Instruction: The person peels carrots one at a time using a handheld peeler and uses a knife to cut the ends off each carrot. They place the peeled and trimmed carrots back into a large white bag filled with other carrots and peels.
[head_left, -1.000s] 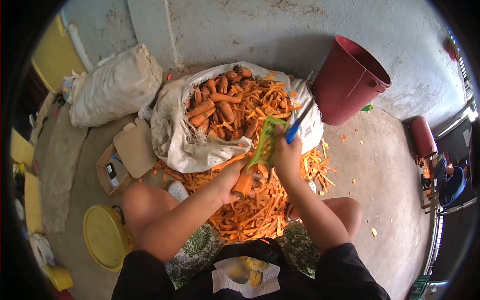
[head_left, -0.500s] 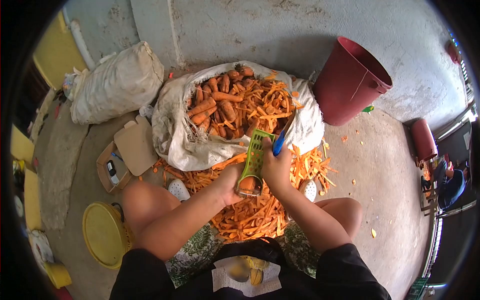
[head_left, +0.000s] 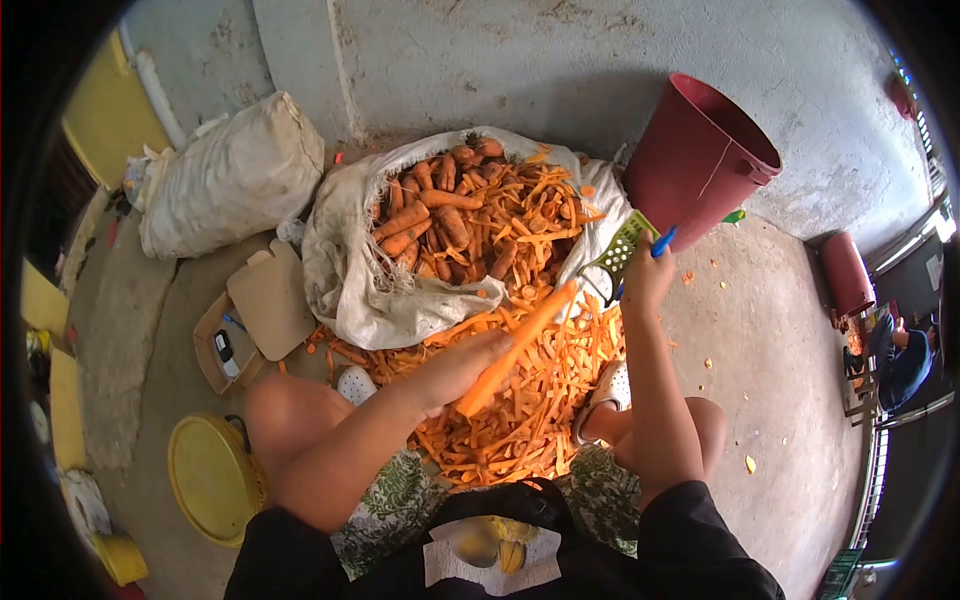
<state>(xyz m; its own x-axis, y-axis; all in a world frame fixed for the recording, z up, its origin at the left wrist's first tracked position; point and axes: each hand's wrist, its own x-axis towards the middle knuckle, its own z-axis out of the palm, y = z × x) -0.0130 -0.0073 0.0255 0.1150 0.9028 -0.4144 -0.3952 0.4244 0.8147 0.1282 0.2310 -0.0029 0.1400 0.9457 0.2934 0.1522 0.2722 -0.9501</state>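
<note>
A long peeled carrot (head_left: pixel 518 350) is held in my left hand (head_left: pixel 455 372), slanting up to the right above a heap of orange peelings (head_left: pixel 510 440). My right hand (head_left: pixel 645 280) is closed round a green peeler (head_left: pixel 622 245) and something blue (head_left: pixel 663 241), beside the red bucket. Behind my hands, an open white sack (head_left: pixel 350 290) holds unpeeled carrots (head_left: pixel 405 225) on its left side and peelings on its right.
A tall red bucket (head_left: pixel 695 165) stands by the wall at right. At left are a full white sack (head_left: pixel 235 180), an open cardboard box (head_left: pixel 270 300) and a yellow-lidded bucket (head_left: pixel 210 478). Another person (head_left: pixel 905 360) sits at far right.
My hands have moved apart. The right hand has carried the green peeler up and right, away from the carrot. In my left hand the carrot now shows along its length.
</note>
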